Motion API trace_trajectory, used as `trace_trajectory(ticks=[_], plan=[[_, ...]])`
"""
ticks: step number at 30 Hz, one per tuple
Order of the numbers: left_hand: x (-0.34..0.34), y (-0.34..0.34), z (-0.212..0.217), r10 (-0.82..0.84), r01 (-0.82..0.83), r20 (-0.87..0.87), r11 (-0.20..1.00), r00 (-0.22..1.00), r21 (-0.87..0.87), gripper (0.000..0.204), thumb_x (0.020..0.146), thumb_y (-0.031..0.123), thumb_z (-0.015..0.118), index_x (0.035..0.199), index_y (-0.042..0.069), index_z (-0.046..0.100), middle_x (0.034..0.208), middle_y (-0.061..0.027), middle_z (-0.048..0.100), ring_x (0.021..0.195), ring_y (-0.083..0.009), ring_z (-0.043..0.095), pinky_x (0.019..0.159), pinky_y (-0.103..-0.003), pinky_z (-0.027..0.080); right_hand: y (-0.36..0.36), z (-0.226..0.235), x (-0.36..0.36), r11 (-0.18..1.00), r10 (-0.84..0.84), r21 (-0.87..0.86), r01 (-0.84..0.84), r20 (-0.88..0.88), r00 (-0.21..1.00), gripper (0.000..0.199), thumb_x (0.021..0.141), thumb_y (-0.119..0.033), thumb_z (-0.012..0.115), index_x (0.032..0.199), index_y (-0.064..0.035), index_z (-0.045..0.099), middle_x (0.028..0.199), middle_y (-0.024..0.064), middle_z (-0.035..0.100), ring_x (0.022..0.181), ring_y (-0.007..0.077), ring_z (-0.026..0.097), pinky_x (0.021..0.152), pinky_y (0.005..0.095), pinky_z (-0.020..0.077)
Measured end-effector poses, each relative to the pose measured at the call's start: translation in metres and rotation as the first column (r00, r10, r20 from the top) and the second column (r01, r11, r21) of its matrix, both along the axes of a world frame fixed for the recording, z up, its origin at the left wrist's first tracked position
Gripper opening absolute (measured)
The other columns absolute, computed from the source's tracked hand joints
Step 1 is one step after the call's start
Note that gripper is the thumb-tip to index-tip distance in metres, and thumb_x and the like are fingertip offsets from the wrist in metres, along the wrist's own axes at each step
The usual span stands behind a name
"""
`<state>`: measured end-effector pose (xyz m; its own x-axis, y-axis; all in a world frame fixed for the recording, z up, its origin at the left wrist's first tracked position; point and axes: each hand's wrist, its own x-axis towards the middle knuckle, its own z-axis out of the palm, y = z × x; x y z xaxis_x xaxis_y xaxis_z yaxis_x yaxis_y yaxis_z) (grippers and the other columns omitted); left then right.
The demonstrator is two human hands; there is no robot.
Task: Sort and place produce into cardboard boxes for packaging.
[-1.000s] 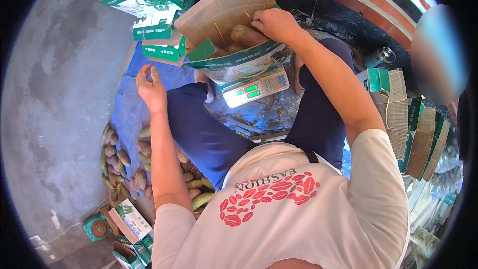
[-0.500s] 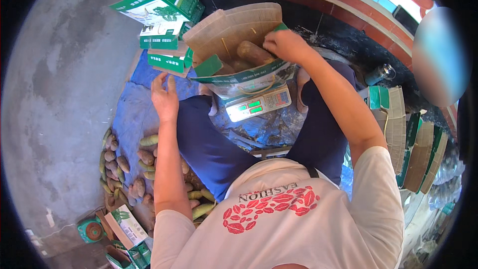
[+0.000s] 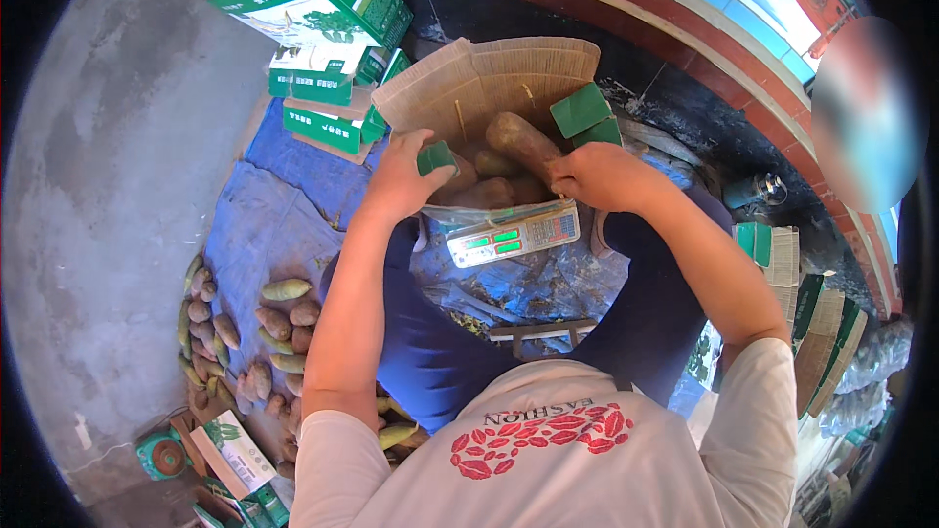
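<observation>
An opened cardboard box [image 3: 489, 68] with brown insides stands between my knees on a flat electronic scale [image 3: 518, 238] with green lit displays. Large brown tubers [image 3: 518, 142], which look like sweet potatoes, lie inside it. My left hand [image 3: 399, 174] is bent around the box's left corner, thumb and fingers about a small green flap [image 3: 436, 158]. At the near right rim my right hand [image 3: 602, 176] is closed on the box's edge, against the lower end of the biggest tuber. Its fingertips are partly hidden. Another green flap [image 3: 584, 112] stands out on the right.
Green-and-white boxes [image 3: 342, 20] are stacked at the far left. Loose tubers [image 3: 225, 332] lie on a blue sheet [image 3: 264, 225] to my left. Flattened cartons [image 3: 822, 332] stand at the right, near a metal flask [image 3: 758, 191]. A tiled ledge [image 3: 685, 59] runs behind.
My left hand has moved from beside the box onto its left corner. My right hand has come down from the right flap to the near rim. The box opening now tips more toward me.
</observation>
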<state>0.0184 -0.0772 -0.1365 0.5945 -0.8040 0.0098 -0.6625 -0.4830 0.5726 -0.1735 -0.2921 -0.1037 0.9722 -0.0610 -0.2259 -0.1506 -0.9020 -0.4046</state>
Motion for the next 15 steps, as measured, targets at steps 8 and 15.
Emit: trace_trajectory(ticks=[8,15], plan=[[0.008,-0.012,-0.008,-0.134,0.135,-0.016,0.975,0.991,0.174,0.075,0.074,0.035,0.07,0.134,0.003,0.037,0.125,-0.0225,0.048,0.117,-0.0352,0.047,0.098,-0.038,0.038,-0.006,0.001,0.094,0.958,0.275,-0.035,-0.286,-0.185,0.943,0.02,0.078,-0.024,0.061,0.091,-0.0107,0.068,0.09,0.014,0.066,0.089,0.032,0.062,0.076,0.0411,0.0491],[0.002,-0.013,0.009,-0.018,0.015,0.018,0.984,1.0,0.177,0.047,0.075,0.027,0.066,0.112,0.005,0.048,0.102,-0.0196,0.051,0.1,-0.0379,0.05,0.087,-0.042,0.041,0.003,-0.089,0.169,0.905,0.325,-0.219,-0.364,-0.194,0.926,0.029,0.077,-0.025,0.062,0.101,-0.0095,0.063,0.104,0.013,0.062,0.1,0.031,0.058,0.083,0.0418,0.0479]])
